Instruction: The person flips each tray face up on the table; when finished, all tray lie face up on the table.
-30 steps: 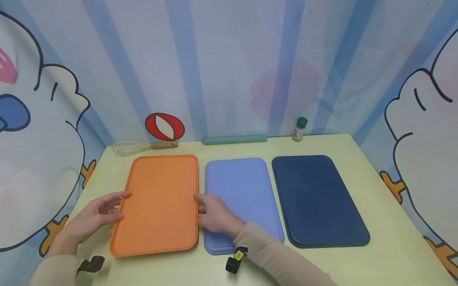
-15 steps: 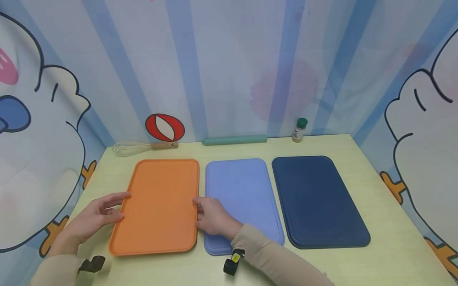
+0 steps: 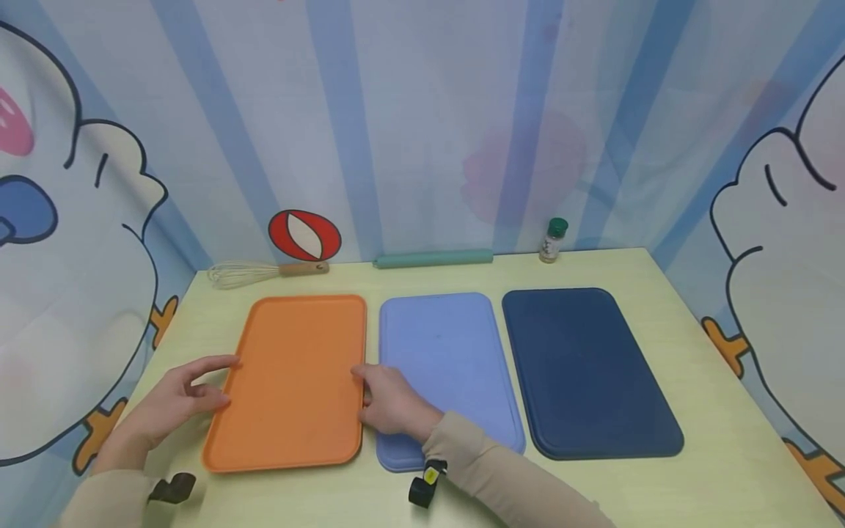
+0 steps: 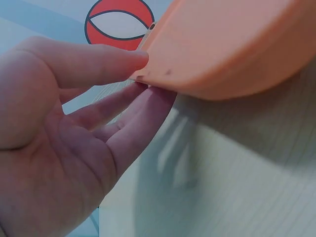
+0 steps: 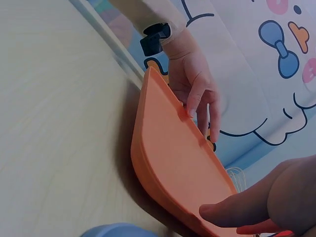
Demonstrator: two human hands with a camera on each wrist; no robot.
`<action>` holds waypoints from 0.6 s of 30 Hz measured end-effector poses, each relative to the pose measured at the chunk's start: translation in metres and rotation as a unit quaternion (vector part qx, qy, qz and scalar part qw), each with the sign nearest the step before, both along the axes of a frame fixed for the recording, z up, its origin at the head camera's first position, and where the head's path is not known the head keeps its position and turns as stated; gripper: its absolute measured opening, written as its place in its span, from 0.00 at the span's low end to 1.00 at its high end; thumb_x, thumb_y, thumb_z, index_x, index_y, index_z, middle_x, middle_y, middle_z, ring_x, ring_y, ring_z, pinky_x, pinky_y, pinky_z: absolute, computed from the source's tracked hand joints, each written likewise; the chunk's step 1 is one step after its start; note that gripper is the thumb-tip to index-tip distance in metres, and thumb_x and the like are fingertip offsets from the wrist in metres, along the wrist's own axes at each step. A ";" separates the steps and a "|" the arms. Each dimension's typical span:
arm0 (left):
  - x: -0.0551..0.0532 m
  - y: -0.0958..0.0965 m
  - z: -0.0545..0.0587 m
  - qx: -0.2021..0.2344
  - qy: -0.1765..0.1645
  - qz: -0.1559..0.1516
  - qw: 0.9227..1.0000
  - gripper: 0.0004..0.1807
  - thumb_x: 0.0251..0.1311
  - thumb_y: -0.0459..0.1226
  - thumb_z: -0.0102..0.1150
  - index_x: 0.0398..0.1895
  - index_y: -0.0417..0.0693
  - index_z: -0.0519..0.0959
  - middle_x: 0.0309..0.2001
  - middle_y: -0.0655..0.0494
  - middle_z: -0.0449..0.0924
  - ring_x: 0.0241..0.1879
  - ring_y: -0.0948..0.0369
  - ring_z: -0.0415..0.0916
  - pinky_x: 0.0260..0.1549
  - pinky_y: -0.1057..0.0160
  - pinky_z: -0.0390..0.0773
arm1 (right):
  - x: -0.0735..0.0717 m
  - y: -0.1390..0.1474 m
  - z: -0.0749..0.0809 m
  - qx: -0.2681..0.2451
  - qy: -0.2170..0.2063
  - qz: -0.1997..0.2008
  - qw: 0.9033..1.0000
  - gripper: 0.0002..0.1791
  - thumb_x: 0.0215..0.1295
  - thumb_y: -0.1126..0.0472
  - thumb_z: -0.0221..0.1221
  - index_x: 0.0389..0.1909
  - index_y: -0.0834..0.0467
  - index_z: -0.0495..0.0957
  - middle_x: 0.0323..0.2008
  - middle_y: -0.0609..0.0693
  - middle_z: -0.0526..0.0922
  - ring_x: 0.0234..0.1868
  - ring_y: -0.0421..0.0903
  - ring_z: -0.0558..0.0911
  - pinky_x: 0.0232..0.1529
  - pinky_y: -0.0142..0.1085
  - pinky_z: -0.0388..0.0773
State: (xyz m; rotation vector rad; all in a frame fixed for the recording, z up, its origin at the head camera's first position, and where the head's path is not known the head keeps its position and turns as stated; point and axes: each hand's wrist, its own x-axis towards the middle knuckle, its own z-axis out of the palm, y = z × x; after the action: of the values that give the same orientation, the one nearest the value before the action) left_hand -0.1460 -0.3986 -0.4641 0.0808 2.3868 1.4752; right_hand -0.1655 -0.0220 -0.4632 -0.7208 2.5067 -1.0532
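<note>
Between my two hands is an orange tray [image 3: 298,381] with a raised rim, at the left of the table. My left hand [image 3: 165,402] holds its left edge; in the left wrist view the thumb is on the rim and the fingers meet the side from below. On the opposite edge, my right hand [image 3: 394,402] grips with the thumb over the rim, as the right wrist view shows beside the tray wall [image 5: 173,153]. The right fingers are mostly hidden. A periwinkle tray [image 3: 439,345] lies partly under the right forearm, and a navy tray [image 3: 587,374] lies farther right.
Along the back edge of the pale yellow table [image 3: 667,352] lie a whisk [image 3: 267,272] and a teal rolling pin [image 3: 433,258]. A small green-capped jar [image 3: 553,240] stands at the back right. A printed cloth [image 3: 422,125] hangs behind.
The orange tray's far end has come down and slightly nearer, so the tray sits lower and flatter. My right hand has shifted slightly left and down with it; the left hand has hardly moved.
</note>
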 end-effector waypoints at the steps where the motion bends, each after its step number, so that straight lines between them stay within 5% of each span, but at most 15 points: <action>1: 0.000 0.000 0.000 -0.003 -0.003 0.001 1.000 0.40 0.69 0.37 0.68 0.80 0.39 0.62 0.75 0.38 0.66 0.46 0.59 0.86 0.47 0.63 0.86 | 0.000 0.000 0.000 -0.002 -0.003 0.000 1.000 0.37 0.58 0.73 0.70 0.71 0.65 0.73 0.55 0.54 0.84 0.41 0.38 0.77 0.48 0.28 0.75; 5: 0.000 0.001 0.000 -0.026 -0.017 0.010 0.999 0.42 0.68 0.39 0.70 0.81 0.41 0.62 0.78 0.34 0.61 0.56 0.56 0.83 0.48 0.63 0.85 | 0.001 -0.002 0.001 -0.018 -0.029 0.001 0.999 0.39 0.58 0.73 0.69 0.73 0.66 0.70 0.34 0.51 0.78 0.25 0.38 0.69 0.32 0.28 0.67; 8: 0.001 0.001 0.000 -0.044 -0.021 0.013 0.999 0.43 0.67 0.41 0.70 0.81 0.41 0.62 0.78 0.34 0.61 0.61 0.49 0.79 0.49 0.64 0.84 | 0.002 -0.002 0.003 -0.020 -0.043 -0.001 0.999 0.40 0.59 0.73 0.70 0.74 0.66 0.69 0.27 0.49 0.73 0.22 0.37 0.67 0.28 0.29 0.64; 18: 0.003 0.001 -0.004 -0.049 -0.012 0.005 0.999 0.42 0.69 0.41 0.69 0.81 0.39 0.61 0.77 0.33 0.62 0.65 0.40 0.75 0.49 0.65 0.83 | 0.003 -0.001 0.005 -0.019 -0.058 -0.002 0.998 0.43 0.60 0.72 0.70 0.77 0.65 0.65 0.22 0.45 0.69 0.21 0.38 0.65 0.25 0.29 0.62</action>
State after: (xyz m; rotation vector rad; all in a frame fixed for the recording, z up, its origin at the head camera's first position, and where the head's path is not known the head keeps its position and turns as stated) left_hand -0.1433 -0.3979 -0.4681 0.0272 2.4386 1.3523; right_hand -0.1626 -0.0233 -0.4583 -0.6467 2.3963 -1.1138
